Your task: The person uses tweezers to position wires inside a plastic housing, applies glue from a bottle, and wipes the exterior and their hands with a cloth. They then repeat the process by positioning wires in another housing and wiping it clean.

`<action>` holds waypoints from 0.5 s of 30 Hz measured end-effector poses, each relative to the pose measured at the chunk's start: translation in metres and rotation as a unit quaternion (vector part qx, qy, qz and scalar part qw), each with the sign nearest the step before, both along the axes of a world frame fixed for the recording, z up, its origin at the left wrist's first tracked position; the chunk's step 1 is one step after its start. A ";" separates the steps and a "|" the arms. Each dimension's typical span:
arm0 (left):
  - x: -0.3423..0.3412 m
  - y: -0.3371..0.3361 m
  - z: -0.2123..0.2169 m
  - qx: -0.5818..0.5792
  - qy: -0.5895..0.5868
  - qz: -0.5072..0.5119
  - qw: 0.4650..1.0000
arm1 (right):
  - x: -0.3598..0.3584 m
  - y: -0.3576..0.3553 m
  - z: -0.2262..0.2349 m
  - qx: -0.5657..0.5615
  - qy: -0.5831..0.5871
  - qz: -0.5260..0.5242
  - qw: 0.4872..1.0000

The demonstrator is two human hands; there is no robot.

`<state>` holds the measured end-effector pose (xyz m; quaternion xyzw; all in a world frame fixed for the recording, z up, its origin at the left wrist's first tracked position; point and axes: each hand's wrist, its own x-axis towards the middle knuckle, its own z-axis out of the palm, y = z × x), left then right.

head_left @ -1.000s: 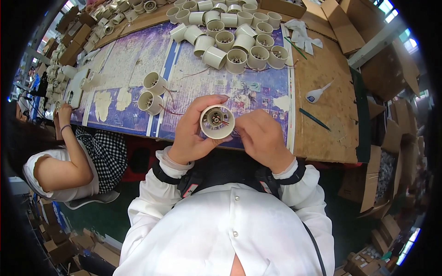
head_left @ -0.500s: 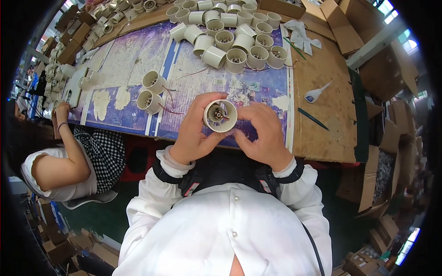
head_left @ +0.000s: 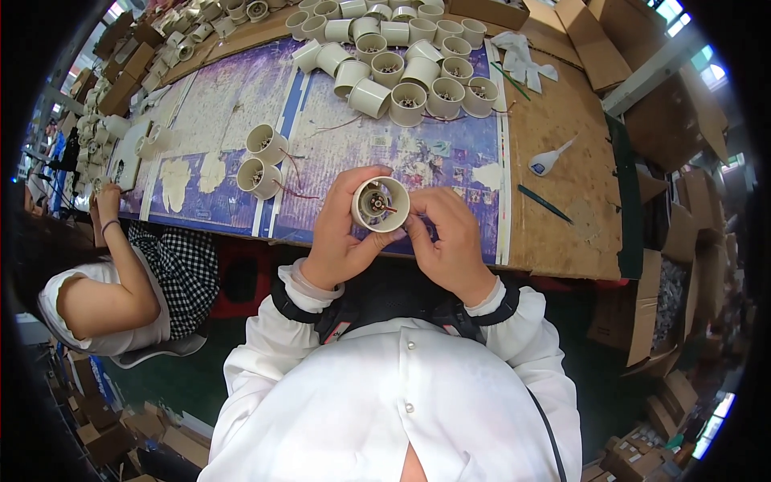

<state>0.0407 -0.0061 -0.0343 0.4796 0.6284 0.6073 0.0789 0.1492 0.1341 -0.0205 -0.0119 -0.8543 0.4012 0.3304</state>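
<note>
- Left hand [head_left: 341, 229]: fingers curled round the far left side of a cream cup [head_left: 381, 222], thumb across its near side; the grip is closed on the cup.
- Cup: held between both hands, open end toward the viewer. A small metal socket [head_left: 377, 201] sits inside, with a short reddish wire [head_left: 391, 210] pointing toward the right hand.
- Right hand [head_left: 451, 233]: thumb and forefinger nearly together, touching the cup's right edge. Whether they also pinch a wire is hidden.
- Change: one second ago the right fingers were bunched beside the cup; the thumb now lies at its edge. The left hold is essentially unchanged. Judgement: the cup is now steadied from two sides.
- Left of the grip: two cups, one upper [head_left: 265, 140] and one lower [head_left: 258, 178], standing close together with reddish wires trailing toward the hands.
- Right of the grip: a dark green stick [head_left: 544, 204] and, beyond it, a white squeeze bottle [head_left: 544, 163].
- Beyond the grip: a cluster of cups [head_left: 407, 104], some upright, some tipped; a white glove [head_left: 522, 60] lies to their right.
</note>
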 end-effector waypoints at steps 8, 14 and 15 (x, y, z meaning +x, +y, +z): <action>0.004 0.001 0.001 0.035 -0.050 0.000 0.998 | 0.000 -0.003 -0.003 0.103 0.061 -0.031 0.992; 0.008 0.000 -0.004 0.044 -0.106 -0.006 0.993 | 0.000 -0.003 -0.001 0.159 0.066 -0.039 0.984; 0.008 0.000 -0.006 0.045 -0.134 -0.010 0.990 | 0.001 -0.002 -0.003 0.160 0.065 -0.038 0.984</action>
